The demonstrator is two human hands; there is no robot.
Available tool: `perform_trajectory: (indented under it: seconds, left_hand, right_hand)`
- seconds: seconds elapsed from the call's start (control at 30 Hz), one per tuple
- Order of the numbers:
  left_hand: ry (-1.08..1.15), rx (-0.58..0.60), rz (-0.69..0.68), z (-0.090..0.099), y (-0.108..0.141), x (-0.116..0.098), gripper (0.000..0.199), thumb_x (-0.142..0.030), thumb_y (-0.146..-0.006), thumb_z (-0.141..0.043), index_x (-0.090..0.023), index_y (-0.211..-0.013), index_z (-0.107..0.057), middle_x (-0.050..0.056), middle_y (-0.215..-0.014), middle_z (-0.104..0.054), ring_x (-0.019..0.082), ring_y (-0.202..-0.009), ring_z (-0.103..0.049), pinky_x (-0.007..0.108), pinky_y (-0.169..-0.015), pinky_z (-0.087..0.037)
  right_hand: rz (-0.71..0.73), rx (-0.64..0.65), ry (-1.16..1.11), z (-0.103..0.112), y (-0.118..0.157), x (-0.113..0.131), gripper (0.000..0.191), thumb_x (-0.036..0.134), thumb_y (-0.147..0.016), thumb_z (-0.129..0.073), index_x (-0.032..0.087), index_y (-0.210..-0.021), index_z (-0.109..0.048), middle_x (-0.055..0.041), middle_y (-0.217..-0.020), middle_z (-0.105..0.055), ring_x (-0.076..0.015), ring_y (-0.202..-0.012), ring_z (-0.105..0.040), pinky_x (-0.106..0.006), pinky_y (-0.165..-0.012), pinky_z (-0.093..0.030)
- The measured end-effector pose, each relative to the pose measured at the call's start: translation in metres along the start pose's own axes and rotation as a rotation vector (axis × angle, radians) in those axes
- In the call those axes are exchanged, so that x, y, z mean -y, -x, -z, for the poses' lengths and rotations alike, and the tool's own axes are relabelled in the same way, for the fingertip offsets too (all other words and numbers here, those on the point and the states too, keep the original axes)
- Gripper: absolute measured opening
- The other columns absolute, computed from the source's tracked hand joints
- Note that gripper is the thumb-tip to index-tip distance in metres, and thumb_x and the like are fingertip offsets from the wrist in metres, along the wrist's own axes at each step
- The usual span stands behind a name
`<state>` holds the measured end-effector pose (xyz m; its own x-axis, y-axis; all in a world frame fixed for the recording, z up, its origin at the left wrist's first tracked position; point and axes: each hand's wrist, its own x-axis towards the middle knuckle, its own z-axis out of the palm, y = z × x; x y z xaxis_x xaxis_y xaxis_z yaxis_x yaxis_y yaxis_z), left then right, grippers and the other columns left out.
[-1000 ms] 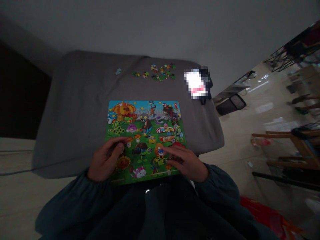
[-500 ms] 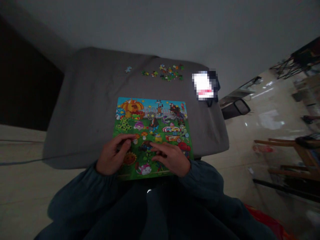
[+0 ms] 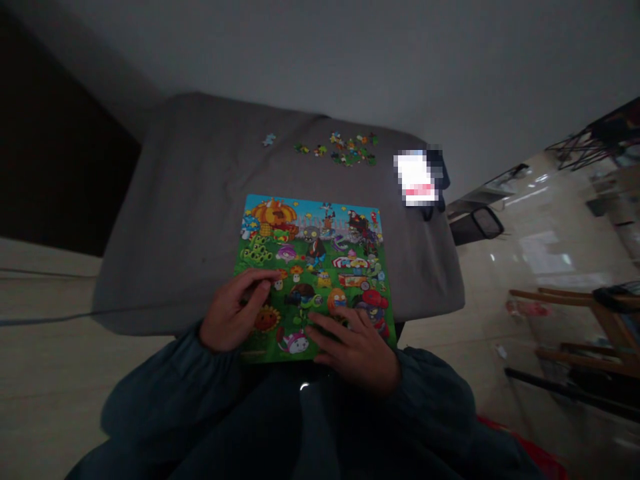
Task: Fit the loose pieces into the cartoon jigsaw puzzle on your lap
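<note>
A colourful cartoon jigsaw puzzle (image 3: 315, 270) lies at the near edge of the grey-covered table, with a blue strip along its far side and green over most of the rest. Over its left side rests my left hand (image 3: 237, 310), index finger stretched out and thumb apart, with nothing visible between them. My right hand (image 3: 357, 347) is laid over the near right part of the puzzle, its fingers spread and holding nothing. Both hands cover parts of the picture. Several loose jigsaw pieces (image 3: 353, 150) lie in a cluster farther back.
One pale blue piece (image 3: 269, 139) lies apart at the back. A blurred-out bright screen (image 3: 417, 179) stands at the table's right. The grey cloth (image 3: 165, 220) has a few creases. Wooden furniture (image 3: 613, 327) stands on the floor to the right, and a wall rises behind the table.
My right hand has moved nearer to me and to the right, its fingers spreading and uncovering more of the puzzle. My left hand stays on the left side. The view has shifted slightly.
</note>
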<state>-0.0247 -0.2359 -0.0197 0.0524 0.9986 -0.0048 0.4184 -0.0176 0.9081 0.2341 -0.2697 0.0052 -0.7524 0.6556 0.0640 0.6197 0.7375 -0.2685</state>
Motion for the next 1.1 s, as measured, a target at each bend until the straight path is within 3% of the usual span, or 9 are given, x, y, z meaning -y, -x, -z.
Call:
perform_trajectory:
  seconds: [0.3,0.5,0.6,0.67,0.77,0.87,1.0,1.1]
  left_hand:
    - [-0.021,0.003,0.009,0.001,0.000,-0.004,0.035,-0.045,-0.097,-0.049,-0.021,-0.110,-0.070,0.007,-0.105,-0.072,0.022,-0.092,-0.066,0.031,-0.078,-0.053]
    - [-0.033,0.000,0.023,0.001,0.001,0.000,0.034,-0.045,-0.096,-0.050,-0.022,-0.111,-0.070,0.006,-0.105,-0.072,0.021,-0.091,-0.066,0.030,-0.078,-0.053]
    - [-0.031,-0.004,0.031,0.002,0.002,0.002,0.033,-0.045,-0.096,-0.051,-0.022,-0.110,-0.069,0.006,-0.107,-0.071,0.021,-0.090,-0.066,0.030,-0.080,-0.053]
    - [-0.032,-0.003,0.030,0.003,0.001,0.002,0.033,-0.046,-0.096,-0.051,-0.022,-0.109,-0.070,0.006,-0.106,-0.072,0.021,-0.091,-0.067,0.031,-0.083,-0.053]
    - [-0.036,0.011,0.008,0.006,-0.001,0.002,0.032,-0.046,-0.095,-0.051,-0.023,-0.108,-0.070,0.005,-0.105,-0.072,0.021,-0.092,-0.067,0.031,-0.087,-0.053]
    - [-0.025,0.021,0.004,0.007,-0.002,0.002,0.031,-0.045,-0.094,-0.052,-0.023,-0.107,-0.070,0.004,-0.103,-0.073,0.020,-0.090,-0.067,0.030,-0.087,-0.053]
    - [-0.010,-0.005,0.008,0.007,-0.003,0.002,0.031,-0.045,-0.093,-0.053,-0.023,-0.106,-0.070,0.004,-0.099,-0.073,0.020,-0.087,-0.067,0.030,-0.083,-0.054]
    - [-0.005,-0.034,0.000,0.007,-0.003,0.000,0.031,-0.045,-0.093,-0.053,-0.022,-0.104,-0.071,0.005,-0.097,-0.073,0.020,-0.085,-0.067,0.029,-0.078,-0.054]
  right_hand:
    - [-0.002,0.029,0.036,-0.003,0.004,-0.001,0.046,0.044,-0.089,-0.068,0.028,-0.132,-0.060,0.0051,-0.147,-0.054,-0.0318,-0.120,-0.050,-0.046,-0.090,-0.046]
    - [0.009,0.078,0.043,-0.008,0.005,-0.001,0.045,0.046,-0.096,-0.056,0.028,-0.137,-0.056,0.0063,-0.152,-0.046,-0.0310,-0.124,-0.047,-0.045,-0.094,-0.044]
    - [0.003,0.134,0.012,0.001,0.008,-0.002,0.048,0.048,-0.096,-0.055,0.028,-0.140,-0.052,0.0056,-0.155,-0.043,-0.0306,-0.126,-0.046,-0.045,-0.096,-0.044]
    - [0.024,0.146,-0.026,0.020,0.009,-0.010,0.052,0.050,-0.096,-0.055,0.029,-0.143,-0.049,0.0032,-0.154,-0.045,-0.0300,-0.128,-0.045,-0.045,-0.097,-0.045]
    - [0.031,0.065,-0.072,0.059,0.002,-0.041,0.052,0.043,-0.099,-0.051,0.027,-0.147,-0.044,-0.0035,-0.147,-0.054,-0.0268,-0.128,-0.048,-0.046,-0.100,-0.044]
    - [-0.040,-0.039,-0.131,0.089,-0.030,-0.094,0.043,0.038,-0.100,-0.050,0.022,-0.140,-0.054,-0.0081,-0.131,-0.064,-0.0222,-0.119,-0.057,-0.042,-0.102,-0.046]
    - [-0.336,-0.100,-0.140,0.089,-0.114,-0.178,0.037,0.030,-0.095,-0.056,0.016,-0.129,-0.063,-0.0104,-0.121,-0.069,-0.0200,-0.098,-0.067,-0.037,-0.092,-0.053]
    - [-0.455,-0.177,-0.080,0.074,-0.177,-0.226,0.040,0.026,-0.099,-0.045,0.013,-0.134,-0.058,-0.0151,-0.130,-0.064,-0.0232,-0.110,-0.064,-0.042,-0.098,-0.050]
